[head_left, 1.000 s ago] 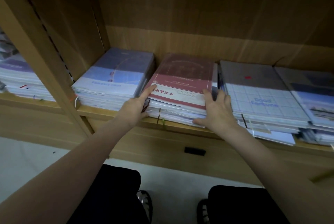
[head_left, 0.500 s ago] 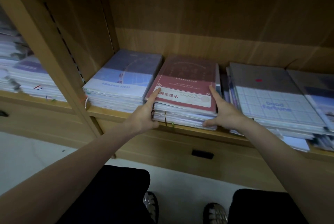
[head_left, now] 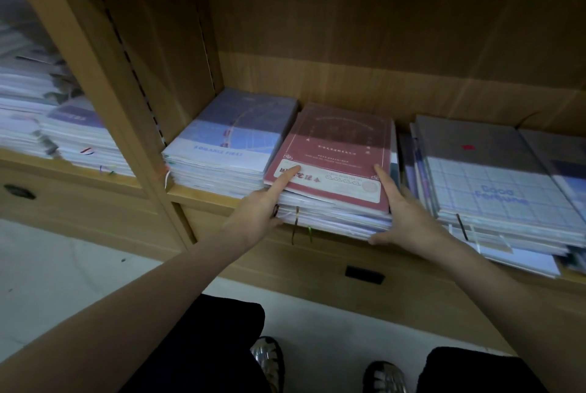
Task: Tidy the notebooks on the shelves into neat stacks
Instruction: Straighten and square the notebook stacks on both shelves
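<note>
The red pile of notebooks [head_left: 333, 183] sat on the wooden shelf [head_left: 203, 194], between a blue pile [head_left: 228, 145] and a grey pile [head_left: 488, 177]. The left hand [head_left: 257, 215] was at the pile's left front corner, with its pointing finger laid flat on the top cover, probably to keep that book from sliding. The right hand [head_left: 406, 218] was spread flat against the pile's right side, thumb under the front edge. Both hands seemed to squeeze the pile from two sides so its edges would line up. Some lower books stuck out a little at the front.
</note>
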Action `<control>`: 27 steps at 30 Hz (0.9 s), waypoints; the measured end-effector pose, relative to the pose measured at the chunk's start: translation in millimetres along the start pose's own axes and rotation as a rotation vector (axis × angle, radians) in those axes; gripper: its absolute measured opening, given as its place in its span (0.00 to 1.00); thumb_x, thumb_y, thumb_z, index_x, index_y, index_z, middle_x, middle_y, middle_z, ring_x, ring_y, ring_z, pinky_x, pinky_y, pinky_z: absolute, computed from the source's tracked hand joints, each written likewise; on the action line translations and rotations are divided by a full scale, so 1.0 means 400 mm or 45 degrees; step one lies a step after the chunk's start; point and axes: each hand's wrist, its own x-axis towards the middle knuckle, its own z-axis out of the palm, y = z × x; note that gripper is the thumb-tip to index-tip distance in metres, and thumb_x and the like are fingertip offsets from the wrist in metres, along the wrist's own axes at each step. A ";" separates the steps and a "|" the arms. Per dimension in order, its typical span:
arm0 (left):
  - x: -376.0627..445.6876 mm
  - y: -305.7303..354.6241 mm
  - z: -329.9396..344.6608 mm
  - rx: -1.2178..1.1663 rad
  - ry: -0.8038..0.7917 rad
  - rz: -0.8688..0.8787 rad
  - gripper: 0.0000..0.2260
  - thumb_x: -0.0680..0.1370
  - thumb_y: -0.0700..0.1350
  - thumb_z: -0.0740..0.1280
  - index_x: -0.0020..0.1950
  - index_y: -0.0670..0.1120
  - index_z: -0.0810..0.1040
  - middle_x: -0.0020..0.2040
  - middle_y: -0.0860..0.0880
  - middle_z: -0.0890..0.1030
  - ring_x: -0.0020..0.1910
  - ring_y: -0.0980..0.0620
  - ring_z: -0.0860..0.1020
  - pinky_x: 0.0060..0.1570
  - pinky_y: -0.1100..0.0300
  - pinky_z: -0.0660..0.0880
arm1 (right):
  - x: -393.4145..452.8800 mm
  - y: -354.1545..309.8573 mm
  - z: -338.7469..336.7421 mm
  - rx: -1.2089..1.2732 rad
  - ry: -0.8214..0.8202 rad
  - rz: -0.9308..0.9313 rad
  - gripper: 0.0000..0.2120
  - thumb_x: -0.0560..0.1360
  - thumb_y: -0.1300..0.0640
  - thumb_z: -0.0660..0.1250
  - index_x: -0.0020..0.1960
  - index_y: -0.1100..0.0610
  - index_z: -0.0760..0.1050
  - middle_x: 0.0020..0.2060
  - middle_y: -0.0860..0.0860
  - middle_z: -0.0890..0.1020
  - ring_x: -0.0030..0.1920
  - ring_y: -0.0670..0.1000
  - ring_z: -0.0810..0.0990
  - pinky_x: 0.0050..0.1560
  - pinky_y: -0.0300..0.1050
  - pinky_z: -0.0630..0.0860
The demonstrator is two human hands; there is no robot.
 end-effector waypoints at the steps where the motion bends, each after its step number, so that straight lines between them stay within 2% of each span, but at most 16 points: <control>1: 0.008 0.000 -0.002 0.008 0.004 0.000 0.42 0.75 0.40 0.69 0.75 0.62 0.43 0.62 0.45 0.75 0.58 0.47 0.76 0.59 0.56 0.71 | 0.006 0.001 -0.001 0.002 0.021 0.003 0.59 0.65 0.56 0.78 0.74 0.42 0.33 0.76 0.53 0.50 0.72 0.55 0.62 0.68 0.50 0.65; 4: 0.043 0.004 -0.001 0.045 0.079 -0.046 0.40 0.77 0.38 0.65 0.74 0.62 0.42 0.58 0.44 0.76 0.54 0.47 0.76 0.55 0.56 0.72 | 0.031 -0.002 -0.005 0.039 0.122 0.026 0.58 0.66 0.58 0.77 0.75 0.42 0.36 0.76 0.52 0.53 0.73 0.55 0.61 0.67 0.50 0.66; 8: 0.058 0.010 0.012 0.046 0.136 -0.083 0.38 0.78 0.38 0.63 0.75 0.61 0.41 0.59 0.43 0.74 0.55 0.46 0.76 0.57 0.55 0.72 | 0.035 -0.008 0.003 0.046 0.164 0.046 0.56 0.66 0.58 0.77 0.76 0.43 0.37 0.75 0.52 0.57 0.72 0.55 0.62 0.67 0.51 0.65; 12: 0.054 0.021 0.010 0.001 0.150 -0.095 0.41 0.77 0.38 0.64 0.75 0.59 0.38 0.60 0.42 0.75 0.55 0.45 0.76 0.56 0.54 0.72 | 0.021 -0.011 0.009 0.040 0.206 0.030 0.55 0.67 0.58 0.76 0.76 0.44 0.38 0.73 0.53 0.61 0.69 0.55 0.66 0.66 0.50 0.67; 15: 0.043 0.036 -0.001 -0.206 0.173 -0.010 0.42 0.76 0.38 0.66 0.75 0.55 0.38 0.65 0.44 0.73 0.60 0.45 0.75 0.60 0.54 0.70 | 0.022 -0.008 -0.009 0.059 0.085 0.015 0.55 0.68 0.56 0.76 0.76 0.46 0.36 0.75 0.52 0.56 0.72 0.55 0.61 0.69 0.50 0.63; 17: 0.040 0.050 -0.012 -0.405 0.208 -0.017 0.43 0.75 0.37 0.67 0.76 0.54 0.39 0.66 0.46 0.72 0.63 0.48 0.73 0.60 0.58 0.69 | 0.029 -0.008 -0.031 0.048 0.060 0.013 0.54 0.67 0.52 0.76 0.76 0.47 0.39 0.75 0.52 0.53 0.73 0.55 0.58 0.70 0.51 0.60; 19: 0.044 0.060 -0.020 -0.662 0.259 -0.093 0.44 0.75 0.34 0.67 0.76 0.54 0.39 0.63 0.48 0.75 0.63 0.50 0.73 0.57 0.62 0.69 | 0.039 -0.010 -0.050 0.049 0.112 0.008 0.51 0.65 0.48 0.76 0.77 0.50 0.46 0.75 0.53 0.56 0.73 0.56 0.58 0.71 0.51 0.60; 22: 0.057 0.054 -0.027 -1.004 0.296 -0.205 0.45 0.73 0.27 0.65 0.76 0.56 0.40 0.57 0.48 0.78 0.59 0.50 0.76 0.53 0.59 0.74 | 0.045 -0.020 -0.068 0.081 0.110 -0.019 0.48 0.66 0.49 0.76 0.76 0.52 0.51 0.74 0.52 0.61 0.72 0.54 0.60 0.70 0.48 0.60; 25: 0.056 0.053 -0.024 -1.010 0.242 -0.205 0.43 0.74 0.27 0.64 0.76 0.51 0.40 0.58 0.49 0.77 0.60 0.54 0.74 0.55 0.62 0.71 | 0.041 -0.014 -0.094 0.153 0.097 0.015 0.46 0.67 0.53 0.75 0.76 0.52 0.53 0.73 0.51 0.63 0.71 0.54 0.62 0.67 0.44 0.62; 27: 0.053 0.047 -0.019 -0.907 0.196 -0.186 0.39 0.74 0.28 0.65 0.77 0.49 0.47 0.60 0.48 0.78 0.61 0.53 0.74 0.59 0.59 0.71 | 0.036 -0.007 -0.108 0.171 0.066 0.023 0.45 0.67 0.54 0.75 0.76 0.51 0.53 0.72 0.51 0.65 0.70 0.53 0.64 0.66 0.43 0.63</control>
